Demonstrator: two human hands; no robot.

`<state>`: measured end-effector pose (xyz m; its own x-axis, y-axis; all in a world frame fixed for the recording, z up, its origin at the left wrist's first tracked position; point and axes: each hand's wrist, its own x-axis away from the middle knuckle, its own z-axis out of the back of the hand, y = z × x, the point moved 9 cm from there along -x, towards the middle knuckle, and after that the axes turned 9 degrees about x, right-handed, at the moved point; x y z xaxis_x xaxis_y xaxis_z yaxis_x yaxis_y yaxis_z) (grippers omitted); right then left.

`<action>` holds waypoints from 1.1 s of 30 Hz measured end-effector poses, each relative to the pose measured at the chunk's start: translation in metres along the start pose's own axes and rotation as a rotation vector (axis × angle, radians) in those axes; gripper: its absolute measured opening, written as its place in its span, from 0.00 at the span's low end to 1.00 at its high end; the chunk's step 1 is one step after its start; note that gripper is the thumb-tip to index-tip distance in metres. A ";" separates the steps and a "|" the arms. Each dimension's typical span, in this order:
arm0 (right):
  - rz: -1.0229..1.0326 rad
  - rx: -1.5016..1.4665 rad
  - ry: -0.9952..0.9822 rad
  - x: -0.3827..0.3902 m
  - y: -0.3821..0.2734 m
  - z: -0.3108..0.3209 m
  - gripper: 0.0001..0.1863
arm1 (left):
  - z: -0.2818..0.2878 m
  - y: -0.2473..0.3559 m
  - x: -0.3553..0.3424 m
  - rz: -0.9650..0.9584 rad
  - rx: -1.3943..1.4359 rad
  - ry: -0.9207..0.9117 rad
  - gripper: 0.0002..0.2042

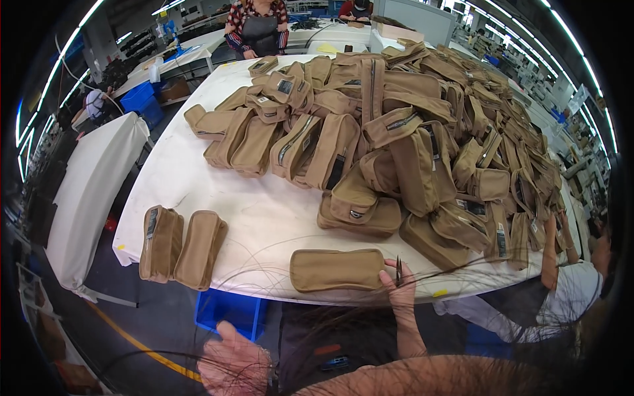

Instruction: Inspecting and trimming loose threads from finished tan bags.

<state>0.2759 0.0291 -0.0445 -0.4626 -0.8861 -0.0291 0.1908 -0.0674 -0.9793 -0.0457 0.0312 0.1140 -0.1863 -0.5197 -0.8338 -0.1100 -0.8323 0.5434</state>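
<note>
A tan fabric pouch (338,270) lies flat along the near edge of the white table. My right hand (403,288) is closed round small dark thread snips (398,270), their points upward, and its fingertips touch the pouch's right end. My left hand (232,362) is below the table edge, close to a blue bin (218,315). Its thumb stands apart from the fingers, which show only in part, and I see nothing in it. Two tan pouches (162,244) stand side by side at the table's left corner.
A large heap of tan pouches (416,165) covers the table's far and right side. A co-worker's arm (550,254) reaches to the heap at right. Another person (257,30) stands beyond the far edge. A white-covered stand (92,191) is at left.
</note>
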 end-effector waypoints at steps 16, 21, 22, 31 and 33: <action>-0.008 0.011 -0.067 0.004 -0.022 -0.009 0.26 | -0.038 -0.015 -0.015 0.293 0.159 -0.123 0.18; -0.184 -0.205 -0.179 0.021 -0.011 -0.024 0.34 | -0.057 -0.016 -0.029 0.348 0.188 -0.166 0.19; -0.088 -0.127 -0.157 0.028 -0.016 -0.024 0.33 | -0.061 -0.017 -0.032 0.352 0.188 -0.173 0.20; -0.151 -0.507 0.103 0.117 0.006 -0.040 0.35 | -0.120 -0.074 -0.019 0.326 -0.388 -0.642 0.23; -0.169 -0.570 0.083 0.119 0.008 -0.047 0.37 | -0.122 -0.107 0.005 0.292 -0.466 -0.704 0.27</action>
<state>0.1822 -0.0552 -0.0649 -0.5160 -0.8444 0.1438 -0.3756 0.0722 -0.9240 0.0842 0.0940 0.0401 -0.7182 -0.6117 -0.3317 0.4151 -0.7592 0.5013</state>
